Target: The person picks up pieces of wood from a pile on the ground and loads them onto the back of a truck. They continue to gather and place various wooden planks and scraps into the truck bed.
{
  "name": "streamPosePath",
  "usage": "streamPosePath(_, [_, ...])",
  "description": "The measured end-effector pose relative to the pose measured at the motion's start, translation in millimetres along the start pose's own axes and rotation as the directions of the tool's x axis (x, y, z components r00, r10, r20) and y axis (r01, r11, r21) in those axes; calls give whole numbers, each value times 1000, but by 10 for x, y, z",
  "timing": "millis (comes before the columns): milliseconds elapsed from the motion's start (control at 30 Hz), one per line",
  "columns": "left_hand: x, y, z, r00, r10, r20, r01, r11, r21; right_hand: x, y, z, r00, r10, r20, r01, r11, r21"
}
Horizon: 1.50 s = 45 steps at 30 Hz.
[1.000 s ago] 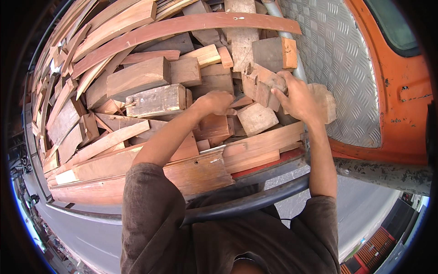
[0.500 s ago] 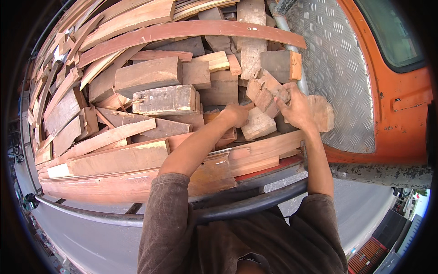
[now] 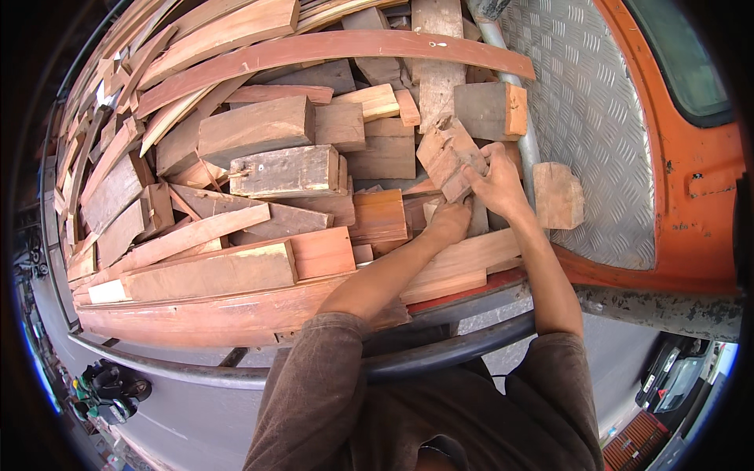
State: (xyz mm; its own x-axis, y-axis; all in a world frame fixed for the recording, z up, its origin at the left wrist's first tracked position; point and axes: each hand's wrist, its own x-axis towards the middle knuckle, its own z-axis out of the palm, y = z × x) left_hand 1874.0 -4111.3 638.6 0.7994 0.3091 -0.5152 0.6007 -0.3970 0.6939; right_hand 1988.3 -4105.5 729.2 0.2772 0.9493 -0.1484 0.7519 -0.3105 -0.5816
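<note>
A notched, rough-cut wood block (image 3: pixel 446 157) is tilted up over the pile near the truck cab. My right hand (image 3: pixel 499 187) grips its right side, thumb on the near face. Close to its lower end, my left hand (image 3: pixel 449 223) is closed with its knuckles up. The left fingertips are partly hidden under the block, and they appear to hold that end. A paler wood block (image 3: pixel 477 220) lies behind the left hand, mostly covered. To the right of my right hand, another wood block (image 3: pixel 558 196) stands apart on the metal plate.
Stacked wood offcuts fill the truck bed. A long reddish board (image 3: pixel 338 49) lies across them. A metal side rail (image 3: pixel 452 339) runs in front of me. At right are a tread plate (image 3: pixel 589 102) and the orange cab (image 3: pixel 699 188). Below, a motorcycle (image 3: pixel 114 386) is on the road.
My left hand has moved right, to the notched block's lower end. The notched block has shifted slightly left with my right hand on it. The paler block is now mostly covered.
</note>
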Motion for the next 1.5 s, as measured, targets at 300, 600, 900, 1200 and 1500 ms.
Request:
streamPosePath(300, [-1366, 286, -474, 841, 478, 255, -491, 871, -12, -245, -188, 234, 943, 194, 269, -234, 964, 123])
streamPosePath(600, [-1470, -612, -1370, 926, 21, -377, 51, 983, 178, -400, -142, 522, 901, 127, 415, -188, 976, 110])
streamPosePath(900, [-791, -603, -1013, 914, -5, -405, -20, 998, -58, -419, 325, 655, 669, -8, 743, 26, 1000, -13])
streamPosePath(1200, [-544, -859, -966, 989, -40, -145, 48, 998, 49, -317, 178, 825, 908, -147, 392, 116, 988, 100])
streamPosePath(1500, [-426, -671, -1013, 982, -18, -187, 32, 997, 73, -53, 781, 747, 836, -242, 492, 437, 836, -332])
